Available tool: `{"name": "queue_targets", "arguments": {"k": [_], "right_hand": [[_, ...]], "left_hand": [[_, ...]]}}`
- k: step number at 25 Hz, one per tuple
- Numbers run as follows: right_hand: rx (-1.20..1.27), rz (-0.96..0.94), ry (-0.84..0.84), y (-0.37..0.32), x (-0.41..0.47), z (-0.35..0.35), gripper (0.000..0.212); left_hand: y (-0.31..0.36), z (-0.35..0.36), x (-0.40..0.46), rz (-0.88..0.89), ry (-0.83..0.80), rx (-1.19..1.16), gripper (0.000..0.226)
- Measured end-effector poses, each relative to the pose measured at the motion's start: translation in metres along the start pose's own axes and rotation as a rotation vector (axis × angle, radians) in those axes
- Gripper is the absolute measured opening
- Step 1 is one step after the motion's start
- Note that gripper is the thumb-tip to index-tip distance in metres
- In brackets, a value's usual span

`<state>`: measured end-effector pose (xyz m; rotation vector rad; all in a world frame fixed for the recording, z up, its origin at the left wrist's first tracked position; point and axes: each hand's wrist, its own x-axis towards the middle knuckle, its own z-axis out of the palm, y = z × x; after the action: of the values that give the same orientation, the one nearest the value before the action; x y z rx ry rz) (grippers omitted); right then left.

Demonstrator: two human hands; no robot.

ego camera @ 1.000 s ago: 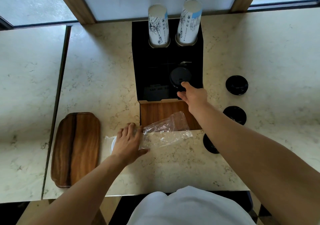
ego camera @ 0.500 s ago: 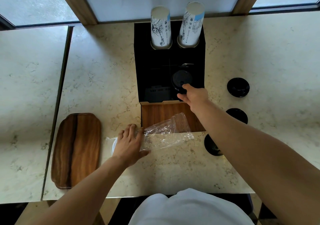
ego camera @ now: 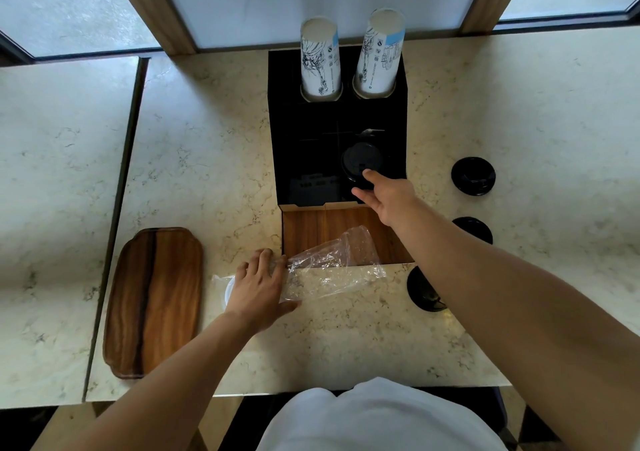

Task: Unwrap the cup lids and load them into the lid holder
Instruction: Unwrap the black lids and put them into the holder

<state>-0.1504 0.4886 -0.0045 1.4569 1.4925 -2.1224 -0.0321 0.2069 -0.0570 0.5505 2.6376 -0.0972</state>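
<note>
- Right hand (ego camera: 391, 197) holds a round, glossy black lid (ego camera: 360, 163) over the black holder (ego camera: 311, 138).
- Left hand (ego camera: 258, 284) lies flat, fingers straight, on the crinkled clear wrapper (ego camera: 332, 267).

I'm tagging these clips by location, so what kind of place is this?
Probably a café or drinks counter. Two stacks of printed paper cups stand in a black organizer on a marble-look countertop, with black cup lids lying loose beside it.
</note>
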Motion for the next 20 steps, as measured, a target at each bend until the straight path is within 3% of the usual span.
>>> {"name": "queue_targets", "arguments": {"k": [20], "right_hand": [[-0.015,-0.002,0.000,0.0076,0.0033,0.0014,0.036]], "left_hand": [[-0.0006,0.0019,0.0001,0.006,0.018,-0.006,0.100]]}}
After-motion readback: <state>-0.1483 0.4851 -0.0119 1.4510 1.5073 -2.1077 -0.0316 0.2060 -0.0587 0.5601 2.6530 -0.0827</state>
